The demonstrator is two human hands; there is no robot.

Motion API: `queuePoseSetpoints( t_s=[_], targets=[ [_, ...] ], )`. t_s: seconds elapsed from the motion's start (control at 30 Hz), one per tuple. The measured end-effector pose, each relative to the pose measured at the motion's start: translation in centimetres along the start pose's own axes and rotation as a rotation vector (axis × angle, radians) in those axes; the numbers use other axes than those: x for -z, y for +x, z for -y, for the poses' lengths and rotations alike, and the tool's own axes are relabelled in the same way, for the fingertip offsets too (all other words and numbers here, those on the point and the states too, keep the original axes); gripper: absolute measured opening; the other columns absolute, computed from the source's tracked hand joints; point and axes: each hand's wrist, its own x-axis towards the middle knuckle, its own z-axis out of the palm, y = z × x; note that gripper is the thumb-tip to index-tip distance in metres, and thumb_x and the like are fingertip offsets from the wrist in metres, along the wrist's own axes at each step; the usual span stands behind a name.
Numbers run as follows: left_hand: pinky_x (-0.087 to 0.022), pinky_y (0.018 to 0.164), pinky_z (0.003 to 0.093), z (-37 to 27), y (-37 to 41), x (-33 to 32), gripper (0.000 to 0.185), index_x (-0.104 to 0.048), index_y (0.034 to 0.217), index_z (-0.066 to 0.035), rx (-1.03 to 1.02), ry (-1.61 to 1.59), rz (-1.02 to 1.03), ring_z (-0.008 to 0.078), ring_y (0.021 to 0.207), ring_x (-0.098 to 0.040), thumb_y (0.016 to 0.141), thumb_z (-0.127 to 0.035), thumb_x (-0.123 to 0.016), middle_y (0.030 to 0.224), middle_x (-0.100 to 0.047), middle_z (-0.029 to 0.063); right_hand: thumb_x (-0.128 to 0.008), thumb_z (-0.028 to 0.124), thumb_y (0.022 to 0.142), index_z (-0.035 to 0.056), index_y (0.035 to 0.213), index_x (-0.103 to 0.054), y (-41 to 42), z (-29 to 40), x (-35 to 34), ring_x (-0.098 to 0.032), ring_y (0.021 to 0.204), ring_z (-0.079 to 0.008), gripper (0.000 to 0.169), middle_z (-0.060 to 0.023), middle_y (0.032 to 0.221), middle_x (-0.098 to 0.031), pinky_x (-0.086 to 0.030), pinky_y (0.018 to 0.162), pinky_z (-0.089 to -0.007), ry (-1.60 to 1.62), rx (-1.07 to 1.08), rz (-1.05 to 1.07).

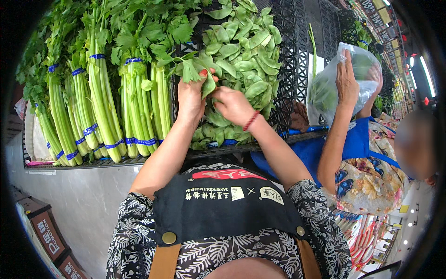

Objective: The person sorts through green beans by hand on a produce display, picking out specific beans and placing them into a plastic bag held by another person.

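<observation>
My left hand (pixel 191 99) holds flat green bean pods (pixel 209 85) between thumb and fingers, beside a celery leaf (pixel 191 71). Close to its right, my right hand (pixel 232 106), with a red cord bracelet (pixel 251 120) at the wrist, has curled fingers near the held pods; whether it grips one cannot be told. Beneath and beyond both hands lies a heap of flat green beans (pixel 256 66) in a black crate. Left of the beans, bunches of celery (pixel 104 104) bound with blue tape lie in a row, their leaves pointing away from me.
At the right, a co-worker in a blue apron (pixel 355 139) holds a clear plastic bag (pixel 327 87) with green vegetables. Black plastic crate mesh (pixel 289 45) stands between us. The black display edge (pixel 223 150) runs before me. Brown promotion boxes (pixel 47 230) stand at lower left.
</observation>
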Motion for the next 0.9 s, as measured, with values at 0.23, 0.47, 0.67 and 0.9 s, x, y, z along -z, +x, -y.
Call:
queuePoseSetpoints(
  t_s=[0.23, 0.47, 0.67, 0.9],
  targets=[
    [-0.047, 0.064, 0.0276, -0.2, -0.2, -0.6, 0.015, -0.054, 0.097, -0.005, -0.049, -0.014, -0.027, 0.0138, 0.076, -0.059, 0.086, -0.015, -0.052, 0.093, -0.061, 0.0059, -0.061, 0.005, 0.073, 0.0024, 0.088, -0.062, 2.3, -2.7, 5.8, -0.06, 0.065, -0.0182, 0.016, -0.011, 0.084, -0.061, -0.048, 0.06, -0.0274, 0.043, -0.186, -0.293],
    [-0.048, 0.063, 0.0278, -0.6, 0.3, -0.3, 0.018, -0.053, 0.098, -0.003, -0.045, -0.043, -0.081, 0.0149, 0.075, -0.059, 0.085, -0.015, -0.056, 0.092, -0.06, 0.0083, -0.07, 0.01, 0.063, 0.0061, 0.093, -0.06, 3.0, -2.6, 3.1, -0.054, 0.086, -0.0272, 0.031, -0.0082, 0.094, -0.052, -0.045, 0.073, -0.0348, -0.271, -0.134, -0.147],
    [-0.047, 0.061, 0.0267, -1.5, -0.1, -0.1, 0.023, -0.051, 0.101, -0.002, -0.033, -0.013, -0.101, 0.0152, 0.071, -0.057, 0.083, -0.016, -0.058, 0.09, -0.059, 0.009, -0.063, 0.008, 0.069, 0.0057, 0.081, -0.061, 1.9, -2.8, 5.6, -0.055, 0.08, -0.0282, 0.013, -0.0102, 0.082, -0.056, -0.045, 0.072, -0.0365, -0.156, -0.074, 0.153],
    [-0.045, 0.058, 0.0242, -2.4, -1.0, -1.0, 0.027, -0.05, 0.103, -0.001, 0.076, -0.061, 0.001, 0.013, 0.066, -0.055, 0.084, -0.019, -0.057, 0.081, -0.058, 0.006, -0.056, 0.006, 0.076, -0.0001, 0.085, -0.062, 3.8, -2.0, 7.7, -0.06, 0.07, -0.0196, 0.012, -0.0118, 0.082, -0.062, -0.047, 0.062, -0.0269, 0.069, -0.192, -0.031]
  ],
)
